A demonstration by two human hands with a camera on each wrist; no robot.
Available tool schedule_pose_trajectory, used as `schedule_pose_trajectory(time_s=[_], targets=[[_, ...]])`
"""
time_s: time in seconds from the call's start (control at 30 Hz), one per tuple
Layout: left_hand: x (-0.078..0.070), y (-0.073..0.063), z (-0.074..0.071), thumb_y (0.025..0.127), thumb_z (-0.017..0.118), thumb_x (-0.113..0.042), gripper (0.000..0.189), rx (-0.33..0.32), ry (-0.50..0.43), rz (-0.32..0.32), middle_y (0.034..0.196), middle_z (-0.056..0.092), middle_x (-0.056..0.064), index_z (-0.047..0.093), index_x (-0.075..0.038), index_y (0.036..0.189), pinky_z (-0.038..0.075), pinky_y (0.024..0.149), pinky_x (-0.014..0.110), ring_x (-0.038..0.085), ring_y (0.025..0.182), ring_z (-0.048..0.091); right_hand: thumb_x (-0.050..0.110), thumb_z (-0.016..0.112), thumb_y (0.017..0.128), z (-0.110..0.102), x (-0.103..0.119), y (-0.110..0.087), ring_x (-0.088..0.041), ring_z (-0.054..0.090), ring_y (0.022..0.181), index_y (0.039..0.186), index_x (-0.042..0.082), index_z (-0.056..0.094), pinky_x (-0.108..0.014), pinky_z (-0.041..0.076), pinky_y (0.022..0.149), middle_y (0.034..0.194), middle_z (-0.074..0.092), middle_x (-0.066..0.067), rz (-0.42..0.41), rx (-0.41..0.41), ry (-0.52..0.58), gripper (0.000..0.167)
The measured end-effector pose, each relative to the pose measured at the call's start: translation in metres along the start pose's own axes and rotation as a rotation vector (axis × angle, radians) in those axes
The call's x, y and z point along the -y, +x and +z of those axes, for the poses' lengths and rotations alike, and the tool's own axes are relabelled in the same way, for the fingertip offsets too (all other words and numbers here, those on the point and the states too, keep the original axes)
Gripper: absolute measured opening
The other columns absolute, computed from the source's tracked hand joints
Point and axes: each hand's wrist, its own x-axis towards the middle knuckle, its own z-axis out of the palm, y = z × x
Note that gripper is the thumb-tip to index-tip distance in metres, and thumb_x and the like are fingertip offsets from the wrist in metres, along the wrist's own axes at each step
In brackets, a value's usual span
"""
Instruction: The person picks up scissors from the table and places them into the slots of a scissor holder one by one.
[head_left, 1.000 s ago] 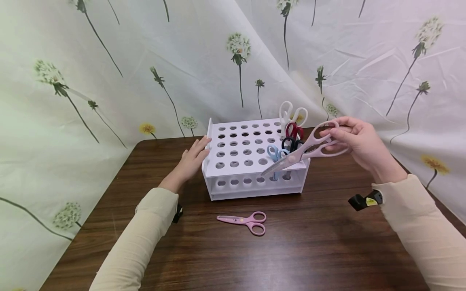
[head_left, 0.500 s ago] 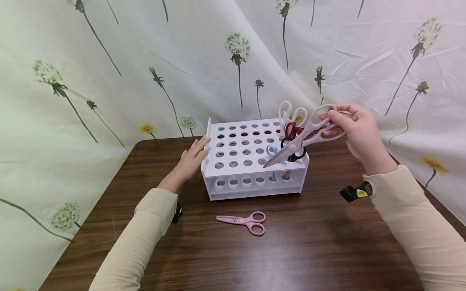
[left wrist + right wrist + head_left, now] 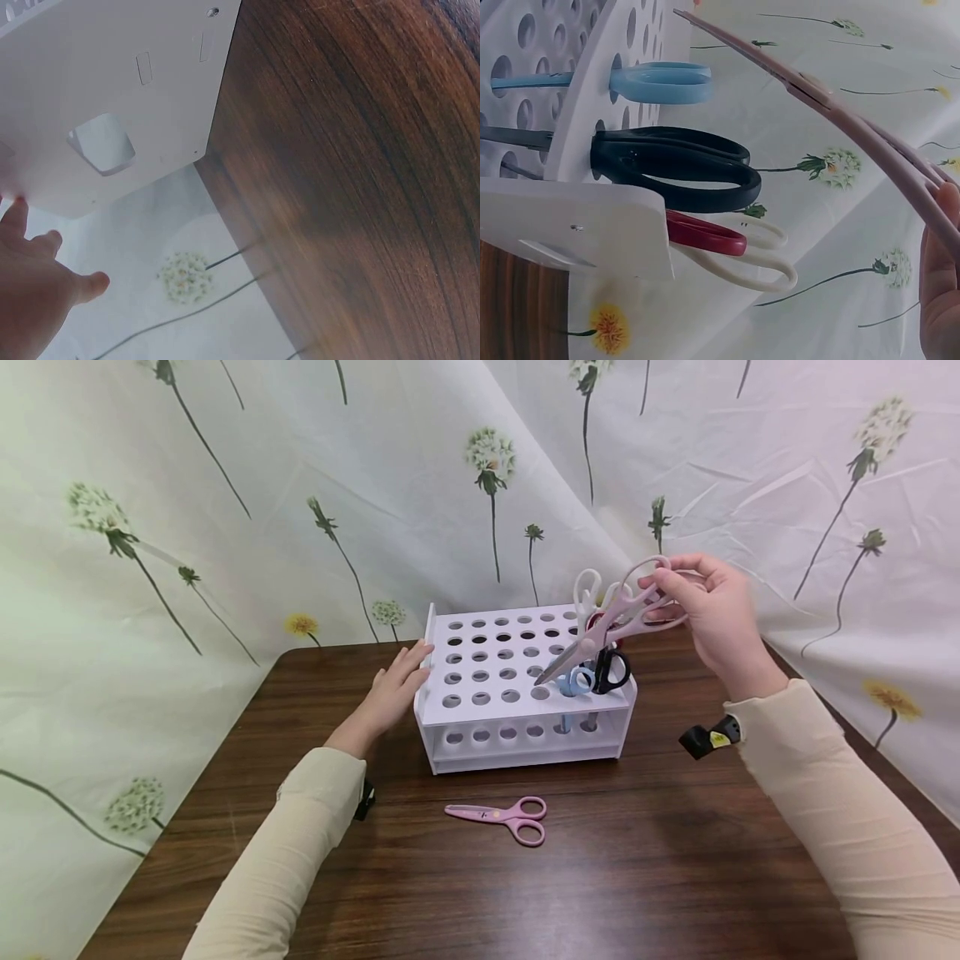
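A pair of pale pink scissors (image 3: 588, 645) is pinched by the handle in my right hand (image 3: 720, 610), blades angled down-left over the white rack (image 3: 468, 716). The tip hangs over the rack's holed top in the right wrist view. My left hand (image 3: 393, 687) rests its extended fingers against the rack's left side panel (image 3: 172, 97). Standing handle-up in holes at the right end are light blue scissors (image 3: 667, 82), black scissors (image 3: 615, 154), red-handled scissors (image 3: 705, 234) and white-handled scissors (image 3: 583, 617); the held pair partly covers them in the head view.
Smaller pink scissors (image 3: 513, 815) lie flat on the dark wood table (image 3: 637, 877), in front of the rack, handles to the right. A pale cloth printed with dandelions (image 3: 420, 485) hangs behind the table.
My right hand has lifted the pale pink scissors and moved them left and farther back over the rack. My left hand has stayed against the side panel.
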Motion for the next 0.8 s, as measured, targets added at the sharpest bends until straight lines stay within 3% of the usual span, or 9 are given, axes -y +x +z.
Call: schedule_pose_trajectory(time_s=[0.8], targets=[[0.001,0.0,0.001,0.1,0.03,-0.035,0.05,0.001,-0.001,0.0,0.153,0.013,0.002,0.027,-0.016,0.146,-0.005,0.103,0.057,0.02,0.138,0.001,0.0,0.068,0.081,0.021,-0.005,0.034,-0.019,0.064,0.067,0.092,-0.005,0.06,-0.029,0.053,0.056,0.078,0.066,-0.013,0.009,-0.019,-0.198,0.014]])
